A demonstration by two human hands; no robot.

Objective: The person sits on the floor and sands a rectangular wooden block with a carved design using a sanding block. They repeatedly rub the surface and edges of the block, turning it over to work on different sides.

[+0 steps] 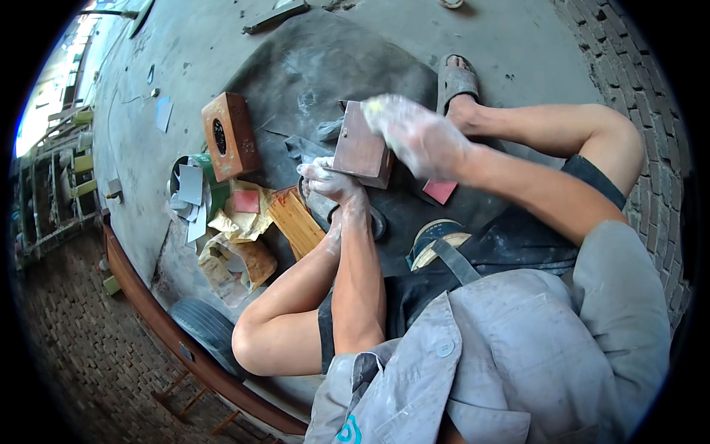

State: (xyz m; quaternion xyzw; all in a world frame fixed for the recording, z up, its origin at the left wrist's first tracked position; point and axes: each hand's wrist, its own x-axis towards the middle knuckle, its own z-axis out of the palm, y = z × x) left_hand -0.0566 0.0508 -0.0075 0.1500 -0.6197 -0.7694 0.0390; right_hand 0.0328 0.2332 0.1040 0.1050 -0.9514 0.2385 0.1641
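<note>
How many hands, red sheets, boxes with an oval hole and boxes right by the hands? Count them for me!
Hands: 2 (left hand, right hand)
Red sheets: 2
Oval-holed box: 1
Box by the hands: 1
Total: 6

Looks steeply down through a fisheye from the person's head, above and behind the grip of the left hand point(336, 183); faces the floor point(200, 70) around it, near enough to take in the jacket point(510, 318) behind it.
</note>
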